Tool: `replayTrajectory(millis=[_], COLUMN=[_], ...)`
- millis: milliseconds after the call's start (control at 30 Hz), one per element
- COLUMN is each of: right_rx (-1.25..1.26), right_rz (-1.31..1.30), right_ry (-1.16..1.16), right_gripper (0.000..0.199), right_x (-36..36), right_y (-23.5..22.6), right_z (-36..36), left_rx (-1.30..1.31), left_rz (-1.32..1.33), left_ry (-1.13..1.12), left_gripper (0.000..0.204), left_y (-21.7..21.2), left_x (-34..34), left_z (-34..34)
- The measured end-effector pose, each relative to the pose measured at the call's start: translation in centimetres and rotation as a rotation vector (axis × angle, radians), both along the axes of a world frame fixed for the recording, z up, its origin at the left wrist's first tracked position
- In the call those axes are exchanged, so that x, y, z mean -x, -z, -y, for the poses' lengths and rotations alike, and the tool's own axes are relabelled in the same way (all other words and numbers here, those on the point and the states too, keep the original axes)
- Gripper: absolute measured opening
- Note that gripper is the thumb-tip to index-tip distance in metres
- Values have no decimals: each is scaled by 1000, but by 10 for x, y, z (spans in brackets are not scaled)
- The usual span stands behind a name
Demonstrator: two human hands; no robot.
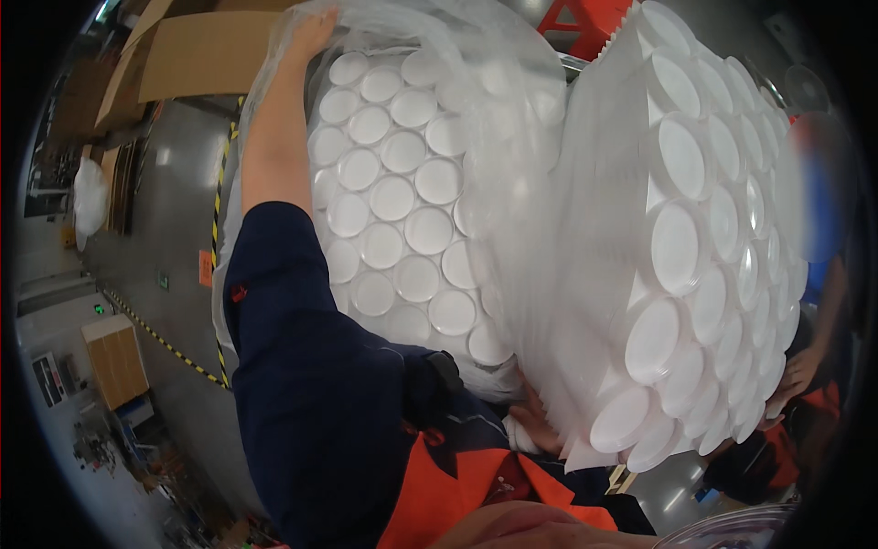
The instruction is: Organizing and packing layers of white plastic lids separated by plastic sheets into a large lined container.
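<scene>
My left arm reaches far forward, and my left hand (314, 35) is closed on the far edge of a clear plastic bag (402, 27). Inside the bag stand rows of white round tubs or lids (391, 198), packed close together with their round faces up. My right hand (535, 419) is low, beside the near lower corner of a second film-covered block of white round tubs (675, 247). That block leans to the right, its round faces turned sideways. The film and the block hide most of my right hand's fingers.
A co-worker's hand (794, 380) is at the right side of the tilted block. An open cardboard box (206, 55) stands at the far left. Yellow-black tape (219, 183) marks the grey floor. A red object (585, 23) stands behind the bag.
</scene>
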State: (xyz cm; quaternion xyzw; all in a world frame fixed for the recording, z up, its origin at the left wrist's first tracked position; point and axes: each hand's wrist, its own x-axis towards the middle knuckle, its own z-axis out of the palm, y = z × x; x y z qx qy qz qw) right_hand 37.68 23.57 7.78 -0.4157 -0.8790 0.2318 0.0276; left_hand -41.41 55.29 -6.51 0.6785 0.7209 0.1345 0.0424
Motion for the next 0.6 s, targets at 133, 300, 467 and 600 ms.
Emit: replayTrajectory(millis=[133, 300, 467, 600], right_rx=[103, 258, 441, 604], right_rz=[9, -30, -70, -154], right_ry=[174, 435, 657, 800], right_gripper=[57, 58, 59, 60], right_x=[37, 100, 180, 246], right_y=[29, 74, 97, 109], right_z=[74, 182, 257, 288], left_rx=[90, 107, -14, -41], left_rz=[239, 193, 197, -198], left_ry=[15, 6, 227, 281], left_gripper=[79, 67, 52, 58], left_y=[46, 49, 37, 22], left_x=[28, 59, 17, -85], left_z=[-6, -23, 1, 35])
